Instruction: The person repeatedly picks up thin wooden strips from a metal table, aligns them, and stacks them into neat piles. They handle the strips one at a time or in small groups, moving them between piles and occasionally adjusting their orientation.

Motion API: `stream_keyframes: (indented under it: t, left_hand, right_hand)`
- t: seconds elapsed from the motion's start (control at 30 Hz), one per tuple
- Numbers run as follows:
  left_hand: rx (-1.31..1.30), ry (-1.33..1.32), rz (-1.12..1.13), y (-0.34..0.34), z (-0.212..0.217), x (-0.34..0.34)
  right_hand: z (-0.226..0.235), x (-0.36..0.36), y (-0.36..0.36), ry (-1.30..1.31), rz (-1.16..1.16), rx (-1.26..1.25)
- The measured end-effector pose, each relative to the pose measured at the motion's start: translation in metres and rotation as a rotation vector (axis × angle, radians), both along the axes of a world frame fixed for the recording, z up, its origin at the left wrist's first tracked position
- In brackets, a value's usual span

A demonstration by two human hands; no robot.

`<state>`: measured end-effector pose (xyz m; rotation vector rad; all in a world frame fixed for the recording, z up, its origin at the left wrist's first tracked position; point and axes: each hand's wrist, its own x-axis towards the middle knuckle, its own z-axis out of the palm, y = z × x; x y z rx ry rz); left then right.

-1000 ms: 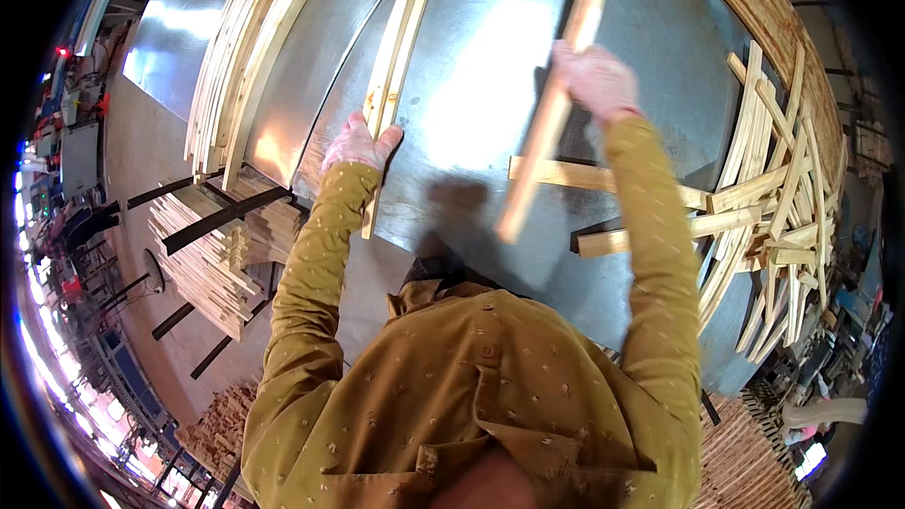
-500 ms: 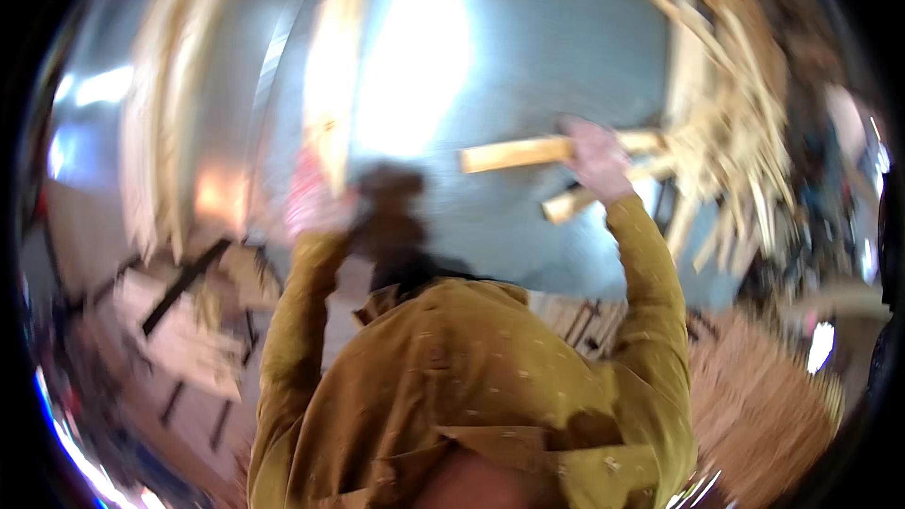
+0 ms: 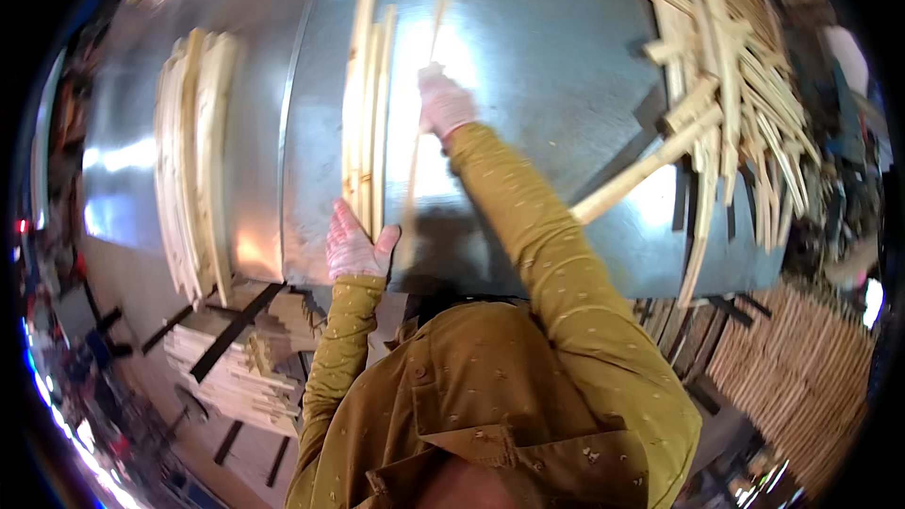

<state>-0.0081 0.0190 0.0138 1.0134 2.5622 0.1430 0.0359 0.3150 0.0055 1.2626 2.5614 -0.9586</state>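
My right hand (image 3: 445,102) is closed around a thin wooden strip (image 3: 412,184), blurred by motion, held lengthwise above the metal table. Left of it lies a small bundle of pale wooden strips (image 3: 363,104), side by side and pointing away from me. At the near ends of that bundle is my left hand (image 3: 357,245), its fingers spread and thumb apart, palm against or just beside the ends. A loose heap of strips (image 3: 726,104) lies crisscrossed on the right, one long strip (image 3: 650,162) jutting from it toward the middle.
Another row of strips (image 3: 195,160) lies on the left part of the metal tabletop (image 3: 528,28), beyond a seam. Below the table edge, stacked wood (image 3: 231,368) rests on dark bars at left. A large stack of wood (image 3: 792,358) stands at lower right.
My right hand has moved left from the heap, bringing a strip that now points away from me. The left hand has opened at the bundle's near ends.
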Motion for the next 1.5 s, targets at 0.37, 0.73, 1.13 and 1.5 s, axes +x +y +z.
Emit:
stream_keyframes:
  t: [0.37,0.73,1.13,1.5]
  left_hand:
    - [-0.335,0.046,0.002,0.013,0.02,0.039]
    - [0.489,-1.663,0.036,0.212,0.039,0.211]
    - [0.554,-0.918,0.554,0.209,0.005,0.208]
    - [-0.083,-0.064,0.319,0.123,0.01,0.147]
  right_hand:
    - [0.034,0.316,0.04,-0.114,-1.436,0.276]
    - [0.052,0.316,0.077,1.1,-0.346,-0.324]
    - [0.063,0.417,0.394,-0.607,0.143,0.632]
    - [0.008,0.252,0.121,-0.249,0.135,0.151]
